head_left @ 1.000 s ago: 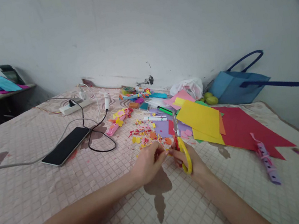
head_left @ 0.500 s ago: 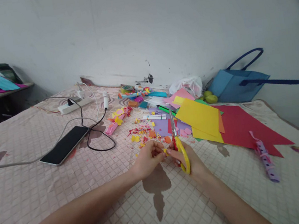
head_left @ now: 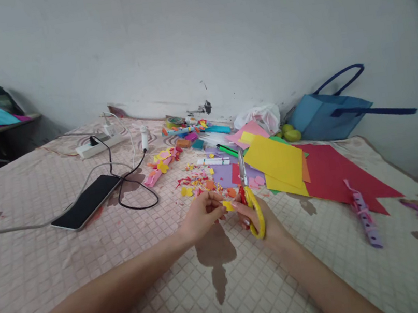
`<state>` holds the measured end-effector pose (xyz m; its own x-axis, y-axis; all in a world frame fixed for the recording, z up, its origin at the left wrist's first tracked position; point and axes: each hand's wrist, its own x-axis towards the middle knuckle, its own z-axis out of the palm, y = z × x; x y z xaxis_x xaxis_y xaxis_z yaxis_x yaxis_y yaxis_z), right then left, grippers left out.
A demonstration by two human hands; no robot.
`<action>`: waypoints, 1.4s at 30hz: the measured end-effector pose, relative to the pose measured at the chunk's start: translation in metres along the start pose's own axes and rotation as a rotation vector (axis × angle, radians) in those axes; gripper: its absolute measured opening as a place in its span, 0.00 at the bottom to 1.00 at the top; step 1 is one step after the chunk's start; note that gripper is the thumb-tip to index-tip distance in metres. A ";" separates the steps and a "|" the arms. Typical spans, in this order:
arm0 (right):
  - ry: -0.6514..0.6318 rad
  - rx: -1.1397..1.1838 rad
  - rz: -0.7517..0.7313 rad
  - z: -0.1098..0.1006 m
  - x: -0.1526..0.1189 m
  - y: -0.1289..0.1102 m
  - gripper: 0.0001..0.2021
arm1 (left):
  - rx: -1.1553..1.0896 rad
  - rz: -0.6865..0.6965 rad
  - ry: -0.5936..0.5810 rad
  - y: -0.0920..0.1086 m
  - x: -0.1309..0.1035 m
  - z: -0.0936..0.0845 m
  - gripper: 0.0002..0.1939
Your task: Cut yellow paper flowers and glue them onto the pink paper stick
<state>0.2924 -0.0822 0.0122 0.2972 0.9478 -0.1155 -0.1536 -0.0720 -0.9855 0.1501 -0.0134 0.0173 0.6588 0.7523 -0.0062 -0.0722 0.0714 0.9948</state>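
Observation:
My left hand (head_left: 204, 214) pinches a small yellow paper piece (head_left: 228, 206) at its left edge. The fingertips of my right hand (head_left: 259, 217) touch the same piece from the right. Yellow-and-red-handled scissors (head_left: 256, 215) hang on my right hand, their metal blades pointing away toward the wall. Just beyond my hands lie small cut scraps (head_left: 196, 179) in red, orange, pink and yellow, beside a purple sheet (head_left: 223, 174).
Yellow sheets (head_left: 278, 162) and a large red sheet (head_left: 329, 175) lie to the right, with a purple roll (head_left: 366, 219) nearer. Left are a black phone (head_left: 87, 202), cables and a power strip (head_left: 99, 145). A blue bag (head_left: 330, 115) leans against the wall.
The yellow piece now shows larger between my fingertips. My hands have shifted very slightly, and the whole view has moved a little.

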 end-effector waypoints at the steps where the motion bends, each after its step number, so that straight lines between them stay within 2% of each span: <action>1: 0.006 -0.006 0.003 0.000 0.000 0.000 0.16 | 0.002 0.000 -0.008 -0.001 0.000 0.000 0.13; 7: 0.042 -0.037 0.009 0.002 -0.001 -0.001 0.17 | 0.015 0.026 -0.061 -0.005 -0.002 0.003 0.15; 13: 0.034 -0.058 0.013 0.006 -0.003 -0.004 0.17 | 0.091 0.012 -0.031 -0.003 -0.002 0.002 0.13; 19: 0.018 -0.054 -0.010 0.001 -0.001 -0.001 0.16 | 0.114 0.019 -0.066 -0.003 -0.002 0.000 0.10; 24: 0.038 -0.074 -0.046 -0.001 0.000 0.000 0.15 | 0.105 -0.050 0.008 -0.001 -0.001 0.001 0.14; 30: 0.063 -0.063 -0.048 0.001 -0.001 0.000 0.14 | 0.074 -0.043 -0.085 -0.004 0.000 0.001 0.15; 36: 0.034 -0.011 -0.070 0.000 -0.003 -0.001 0.14 | 0.067 -0.066 -0.058 0.000 0.000 -0.001 0.11; 42: 0.067 -0.063 -0.026 0.002 -0.004 -0.005 0.15 | 0.078 -0.090 -0.088 0.001 0.000 -0.001 0.12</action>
<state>0.2905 -0.0849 0.0175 0.3627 0.9270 -0.0959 -0.0864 -0.0690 -0.9939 0.1495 -0.0128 0.0182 0.7235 0.6845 -0.0900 0.0460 0.0822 0.9956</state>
